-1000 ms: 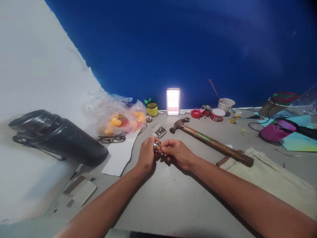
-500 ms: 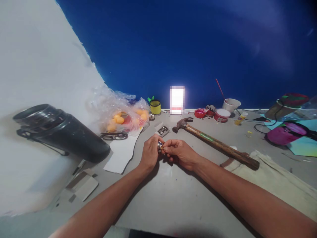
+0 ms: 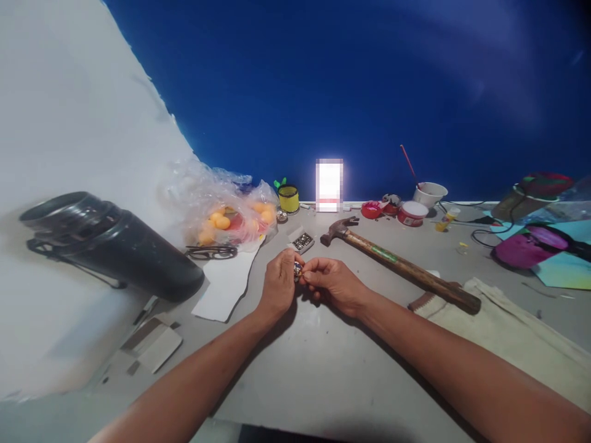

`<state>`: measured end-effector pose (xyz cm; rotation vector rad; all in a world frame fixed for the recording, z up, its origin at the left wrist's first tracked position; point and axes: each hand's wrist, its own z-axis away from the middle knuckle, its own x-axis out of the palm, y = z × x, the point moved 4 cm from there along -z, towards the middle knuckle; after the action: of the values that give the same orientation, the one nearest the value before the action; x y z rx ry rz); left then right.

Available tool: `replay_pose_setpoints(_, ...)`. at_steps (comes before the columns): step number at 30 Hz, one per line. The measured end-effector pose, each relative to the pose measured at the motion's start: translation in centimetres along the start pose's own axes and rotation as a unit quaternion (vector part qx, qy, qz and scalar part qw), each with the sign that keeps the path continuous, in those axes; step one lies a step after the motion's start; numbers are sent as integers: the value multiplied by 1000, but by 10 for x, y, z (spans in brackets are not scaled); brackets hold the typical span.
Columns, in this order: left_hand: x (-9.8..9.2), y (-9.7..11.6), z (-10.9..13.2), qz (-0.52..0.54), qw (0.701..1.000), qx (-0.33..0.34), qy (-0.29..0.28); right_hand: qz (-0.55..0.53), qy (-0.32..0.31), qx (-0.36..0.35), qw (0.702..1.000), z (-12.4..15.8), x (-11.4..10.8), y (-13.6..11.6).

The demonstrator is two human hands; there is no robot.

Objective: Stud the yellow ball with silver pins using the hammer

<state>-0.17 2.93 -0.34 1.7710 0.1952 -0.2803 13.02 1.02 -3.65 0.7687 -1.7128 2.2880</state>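
Over the middle of the grey table [image 3: 323, 369], my left hand [image 3: 278, 287] and my right hand [image 3: 333, 284] meet. Both pinch a small shiny metal ball-shaped piece [image 3: 297, 270] between their fingertips. The left hand's fingers wrap round its left side, and the right hand's thumb and forefinger press on its right side. Just beyond the hands lies a small open box of silver bits [image 3: 302, 241]. A hammer [image 3: 397, 264] with a wooden handle lies to the right, its head pointing toward the box.
A black cylindrical case [image 3: 111, 246] lies at the left, with glasses [image 3: 210, 251] and a plastic bag of orange balls [image 3: 231, 218] behind it. White paper [image 3: 224, 286], a cloth [image 3: 508, 332], cups, jars and coloured paper [image 3: 558, 258] stand along the back and right.
Both hands stay pinched on the small metal piece. The view has shifted a little, so everything sits slightly further right than one second ago.
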Motion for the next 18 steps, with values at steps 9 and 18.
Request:
replay_pose_setpoints(9,-1,1,1,-1,1000,-5,20,6,2,-16,1000,0,1,0)
replay_pose_setpoints(18,-2,2,2,0,999,9,43,25,20,-47,998,0,3,2)
